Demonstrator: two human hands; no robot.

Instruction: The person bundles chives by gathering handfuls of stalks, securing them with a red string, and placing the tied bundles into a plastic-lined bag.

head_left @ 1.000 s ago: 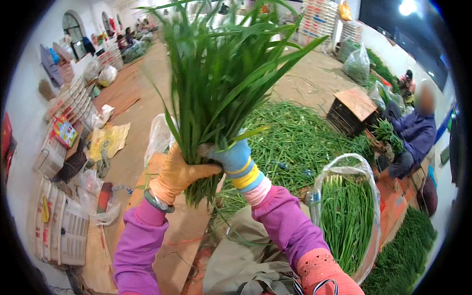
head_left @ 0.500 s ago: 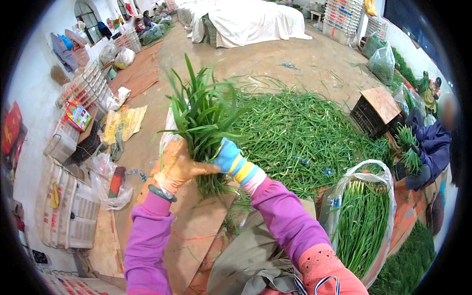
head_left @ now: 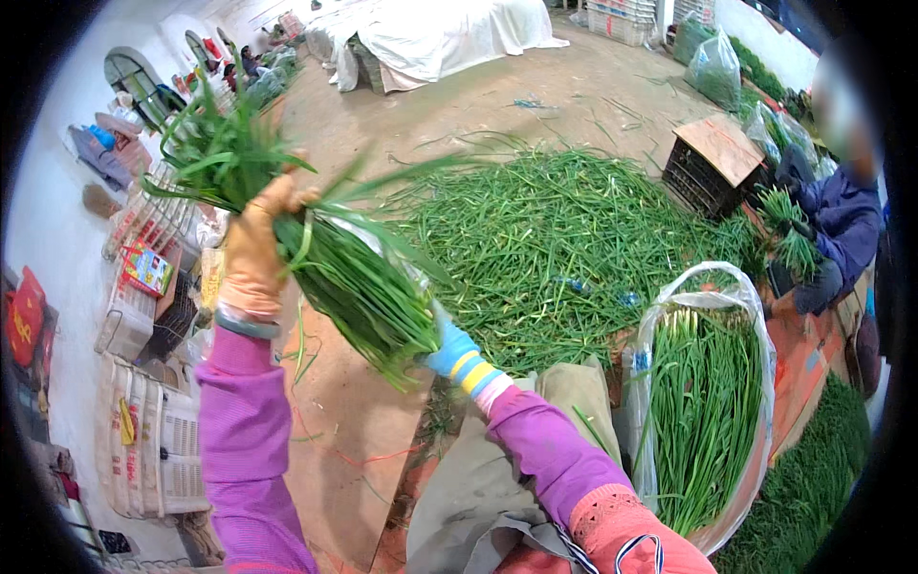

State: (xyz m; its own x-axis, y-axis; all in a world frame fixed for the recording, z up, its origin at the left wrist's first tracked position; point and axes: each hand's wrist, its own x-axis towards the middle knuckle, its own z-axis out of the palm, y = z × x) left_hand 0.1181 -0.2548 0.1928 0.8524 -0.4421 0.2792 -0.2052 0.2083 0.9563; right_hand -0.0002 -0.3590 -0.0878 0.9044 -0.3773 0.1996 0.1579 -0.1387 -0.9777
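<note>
A thick bunch of long green chives (head_left: 335, 268) lies tilted between both hands, leafy tips up to the left, cut ends down to the right. My left hand (head_left: 256, 251), in an orange-tan glove, grips the bunch near its leafy half. My right hand (head_left: 449, 349), in a blue glove with a striped cuff, holds the stem end from underneath. Both sleeves are purple. Below the bunch lies a brown board (head_left: 349, 440).
A wide heap of loose chives (head_left: 564, 239) covers the floor ahead. A clear plastic bag (head_left: 755, 316) with upright chives stands at the right. Another person (head_left: 832, 230) in blue sits at the far right holding a bunch. A dark crate (head_left: 712, 163) stands behind; white crates (head_left: 153, 440) at left.
The bunch, held upright before, has tipped over to the left. My left hand has moved up along it toward the leaves, while my right hand has dropped to the stem end.
</note>
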